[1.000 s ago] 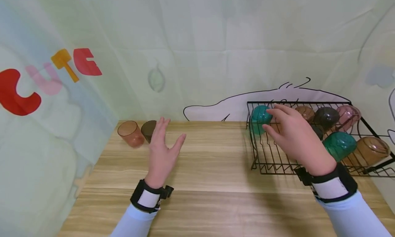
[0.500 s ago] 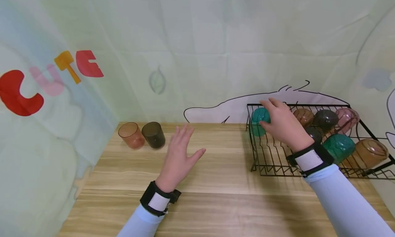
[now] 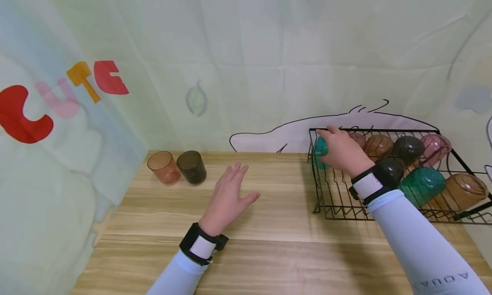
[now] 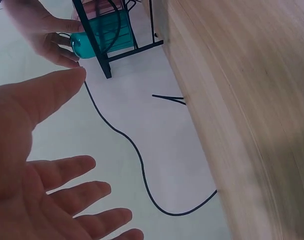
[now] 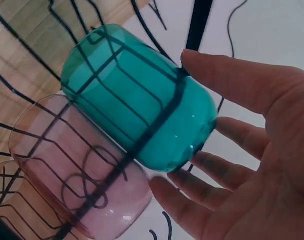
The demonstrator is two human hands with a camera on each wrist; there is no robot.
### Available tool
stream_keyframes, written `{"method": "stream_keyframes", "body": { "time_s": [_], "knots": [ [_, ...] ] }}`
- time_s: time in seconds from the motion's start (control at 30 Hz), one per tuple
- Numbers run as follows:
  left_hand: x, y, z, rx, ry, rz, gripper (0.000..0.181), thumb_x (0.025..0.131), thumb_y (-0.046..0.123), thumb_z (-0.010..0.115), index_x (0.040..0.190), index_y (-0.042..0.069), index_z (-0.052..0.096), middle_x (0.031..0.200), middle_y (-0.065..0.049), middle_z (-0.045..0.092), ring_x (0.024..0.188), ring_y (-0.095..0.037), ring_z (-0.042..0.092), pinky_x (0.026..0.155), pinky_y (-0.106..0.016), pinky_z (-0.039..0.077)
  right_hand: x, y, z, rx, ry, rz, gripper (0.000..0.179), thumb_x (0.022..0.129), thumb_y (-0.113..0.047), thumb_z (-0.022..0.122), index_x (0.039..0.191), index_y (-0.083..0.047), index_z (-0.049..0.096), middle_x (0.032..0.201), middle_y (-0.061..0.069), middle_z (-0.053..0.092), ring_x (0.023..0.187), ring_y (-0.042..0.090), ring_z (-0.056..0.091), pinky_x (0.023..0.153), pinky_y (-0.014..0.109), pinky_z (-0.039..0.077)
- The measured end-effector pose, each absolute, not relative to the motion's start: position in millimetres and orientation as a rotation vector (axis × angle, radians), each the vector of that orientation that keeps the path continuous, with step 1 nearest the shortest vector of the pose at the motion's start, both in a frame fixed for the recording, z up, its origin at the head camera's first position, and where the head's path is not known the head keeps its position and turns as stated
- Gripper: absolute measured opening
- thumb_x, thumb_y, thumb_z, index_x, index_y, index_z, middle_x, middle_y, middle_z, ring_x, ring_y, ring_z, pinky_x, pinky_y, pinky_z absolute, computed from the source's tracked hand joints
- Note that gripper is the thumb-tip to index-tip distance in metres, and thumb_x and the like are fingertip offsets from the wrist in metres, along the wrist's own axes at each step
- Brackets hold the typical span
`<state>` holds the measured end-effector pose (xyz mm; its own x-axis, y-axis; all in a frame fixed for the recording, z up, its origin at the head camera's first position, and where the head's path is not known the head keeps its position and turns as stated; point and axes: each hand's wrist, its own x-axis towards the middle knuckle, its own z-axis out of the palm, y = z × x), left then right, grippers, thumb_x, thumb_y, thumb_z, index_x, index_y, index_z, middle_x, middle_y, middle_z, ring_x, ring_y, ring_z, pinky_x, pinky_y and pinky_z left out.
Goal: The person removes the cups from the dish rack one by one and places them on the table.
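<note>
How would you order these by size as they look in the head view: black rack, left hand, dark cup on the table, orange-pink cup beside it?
1. Black rack
2. Left hand
3. Dark cup and orange-pink cup: too alike to rank.

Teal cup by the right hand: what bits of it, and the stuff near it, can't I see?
Head view: the right hand hides part of the teal cup.
Head view: the right edge cuts off the rack.
Right wrist view: the left edge cuts off a brown cup.
</note>
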<state>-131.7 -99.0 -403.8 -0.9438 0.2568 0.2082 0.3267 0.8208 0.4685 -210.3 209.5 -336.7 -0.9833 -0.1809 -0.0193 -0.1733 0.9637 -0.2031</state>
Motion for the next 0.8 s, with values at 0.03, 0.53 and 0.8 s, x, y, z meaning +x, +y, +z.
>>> {"method": "stream_keyframes", "body": {
  "time_s": [0.03,0.53,0.8],
  "knots": [
    [-132,-99,-404,-0.463,-2.869,-0.773,0.077,0.081,0.048,0.068,0.141,0.011,0.039,0.151,-0.015,0.032,0.139,-0.039,0.027,0.11,-0.056,0.026,-211,209,-338,-0.272,3.075,-0.293,0.077,0.076,-0.016,0.075,0.143,-0.008,0.037,0.148,0.027,0.026,0.128,0.051,0.032,0.091,0.06,0.044],
    [-130,-100,-409,-0.409,-2.917,-0.79,0.074,0.08,0.047,0.069,0.139,0.012,0.043,0.151,-0.015,0.031,0.138,-0.041,0.027,0.108,-0.06,0.026,-202,213,-343,-0.324,3.14,-0.186,0.065,0.076,0.007,0.061,0.138,-0.009,0.046,0.138,0.026,0.043,0.127,0.049,0.035,0.088,0.06,0.045],
    [-130,-100,-410,-0.405,-2.93,-0.774,0.075,0.08,0.052,0.067,0.14,0.012,0.043,0.151,-0.015,0.031,0.138,-0.04,0.027,0.108,-0.06,0.026,-193,216,-344,-0.343,3.188,-0.211,0.06,0.075,0.007,0.063,0.132,-0.007,0.051,0.127,0.025,0.05,0.11,0.045,0.05,0.07,0.049,0.053]
  ]
}}
